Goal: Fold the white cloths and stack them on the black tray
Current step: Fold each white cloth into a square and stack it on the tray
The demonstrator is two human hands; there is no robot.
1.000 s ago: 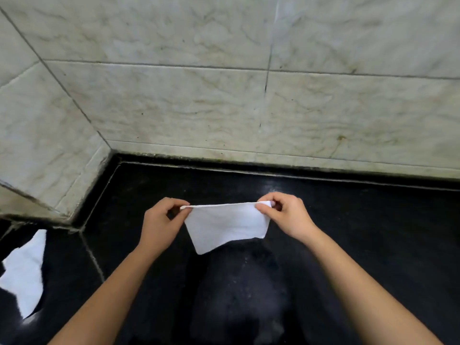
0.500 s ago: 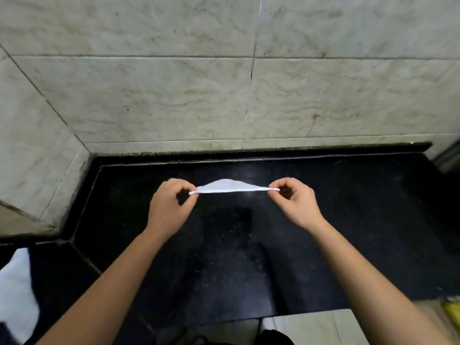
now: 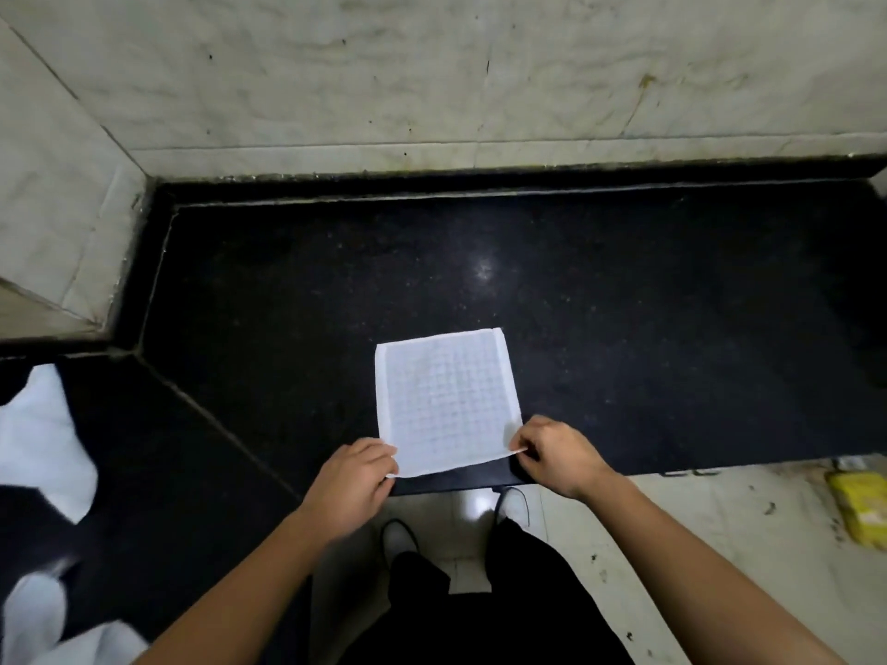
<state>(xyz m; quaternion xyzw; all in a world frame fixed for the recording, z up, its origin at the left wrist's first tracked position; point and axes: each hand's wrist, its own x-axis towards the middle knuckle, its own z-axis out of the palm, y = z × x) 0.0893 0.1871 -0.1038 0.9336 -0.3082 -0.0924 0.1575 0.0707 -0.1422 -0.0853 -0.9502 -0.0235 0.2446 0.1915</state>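
Two hands (image 3: pixel 350 477) (image 3: pixel 559 455), one spread cloth (image 3: pixel 446 400), two shoes (image 3: pixel 398 537) (image 3: pixel 514 503), one yellow packet (image 3: pixel 859 506)

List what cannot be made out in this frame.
Head view:
- Black tray: not distinguishable from the dark counter.
- Left cloths: blurred, cut by frame edge; count unclear.
- Spread cloth: near corners covered by left hand and right hand.
- Yellow object: cut by right edge.

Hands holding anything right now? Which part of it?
The white cloth, spread flat on the black counter: the left hand pinches its near left corner, the right hand its near right corner.
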